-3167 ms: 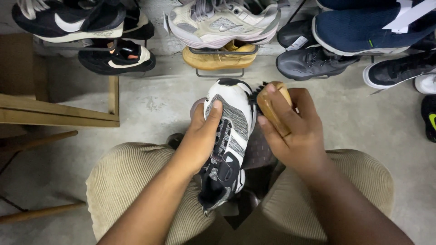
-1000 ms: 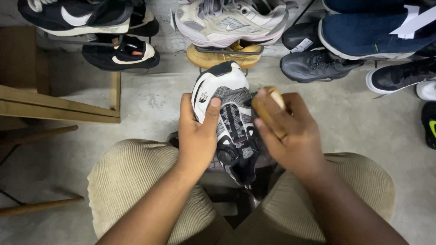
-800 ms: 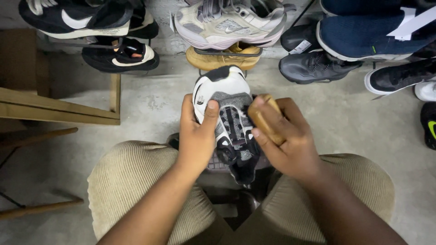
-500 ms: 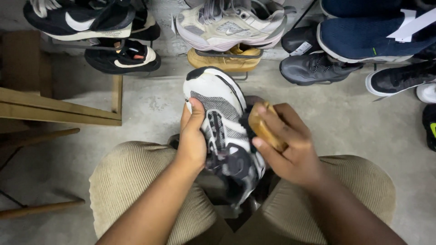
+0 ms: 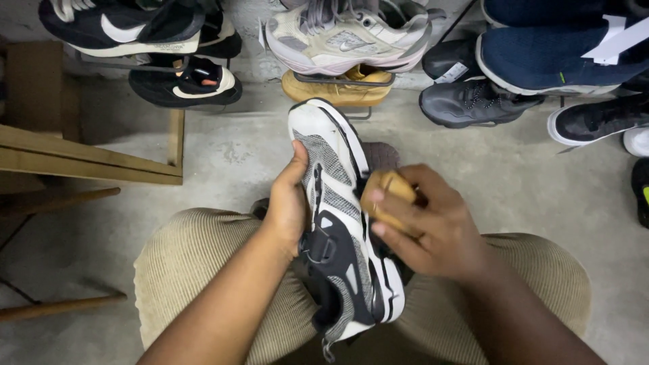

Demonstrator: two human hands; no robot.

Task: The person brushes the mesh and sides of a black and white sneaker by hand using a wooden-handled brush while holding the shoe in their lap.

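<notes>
**A:** What's hard to see around the grey-and-white sneaker (image 5: 338,223)?

**B:** The navy shoe (image 5: 561,47) beyond it to the right is cut off by the frame, same for the black-and-white shoe (image 5: 128,27) up left. The sneaker's heel sinks between the person's knees, so that part is hidden.

**A:** And the hands?

**B:** The left hand (image 5: 287,203) cups the sneaker's left side, thumb up along the toe, other fingers hidden behind it. The right hand (image 5: 433,226) curls its fingers around a wooden brush (image 5: 382,196), pressed against the sneaker's right side; bristles aren't visible.
</notes>
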